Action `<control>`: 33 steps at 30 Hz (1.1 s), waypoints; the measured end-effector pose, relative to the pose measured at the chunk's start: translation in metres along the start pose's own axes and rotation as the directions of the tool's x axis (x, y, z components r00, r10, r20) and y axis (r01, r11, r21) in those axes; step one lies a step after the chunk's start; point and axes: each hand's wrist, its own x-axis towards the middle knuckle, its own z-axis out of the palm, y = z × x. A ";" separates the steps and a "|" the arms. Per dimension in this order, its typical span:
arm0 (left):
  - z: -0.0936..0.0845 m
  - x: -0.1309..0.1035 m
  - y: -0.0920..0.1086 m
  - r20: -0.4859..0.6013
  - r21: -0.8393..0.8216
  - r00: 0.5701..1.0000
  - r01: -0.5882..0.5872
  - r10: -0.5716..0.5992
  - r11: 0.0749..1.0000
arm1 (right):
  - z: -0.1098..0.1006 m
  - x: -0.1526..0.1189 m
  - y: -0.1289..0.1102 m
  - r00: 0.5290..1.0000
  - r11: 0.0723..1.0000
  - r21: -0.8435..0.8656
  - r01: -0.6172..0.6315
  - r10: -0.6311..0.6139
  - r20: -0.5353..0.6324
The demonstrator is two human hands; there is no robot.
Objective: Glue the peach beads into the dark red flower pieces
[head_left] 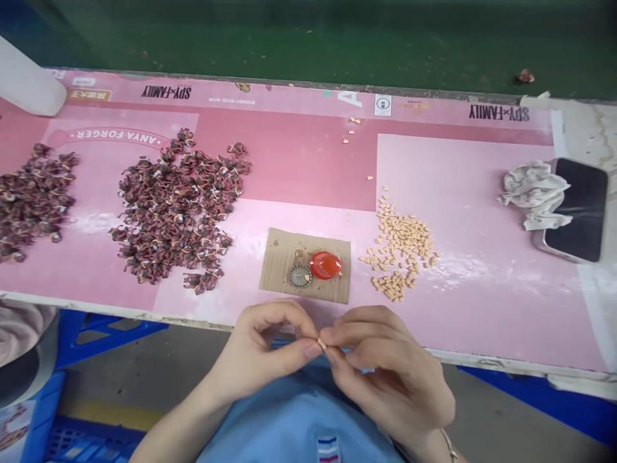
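Two hands meet just below the near edge of the pink worktop (482, 212), fingertips pinched together on one tiny tan piece (322, 344). Most of that piece is hidden by the thumbs and forefingers, so its shape, long axis and the way it points cannot be told; only a small pale tip shows between the nails. The left hand (263, 350) has its thumb and forefinger closed on the piece from the left, and the right hand (385, 373) has its fingers closed on it from the right, the other fingers curled beneath.

On the worktop just beyond the hands lies a scrap of cardboard (279, 260) carrying a red dome (326, 265) and a small round metal part (300, 276), the two touching. To the right sits a loose heap of tan pieces (400, 247). To the left spread two heaps of dark reddish pieces (178, 206), the far-left one cut off by the frame edge. At the far right a crumpled cloth (533, 190) overlaps a phone (581, 209).
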 end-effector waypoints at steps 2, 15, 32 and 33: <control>0.001 -0.001 0.000 -0.064 0.105 0.989 -0.130 0.137 0.986 | 0.004 -0.001 -0.001 0.998 0.999 0.003 -0.047 0.047 -0.052; -0.013 -0.007 -0.005 0.114 0.668 0.816 -0.486 0.567 0.564 | 0.006 -0.003 0.002 0.985 0.985 0.026 -0.170 0.169 0.041; -0.095 -0.033 -0.019 0.075 0.997 0.787 -0.056 0.612 -0.051 | -0.007 0.004 0.043 0.985 0.935 -0.346 -0.076 0.016 -0.174; -0.096 -0.033 -0.016 0.075 0.997 0.804 -0.073 0.590 -0.028 | -0.007 0.005 0.044 0.985 0.935 -0.346 -0.075 0.015 -0.173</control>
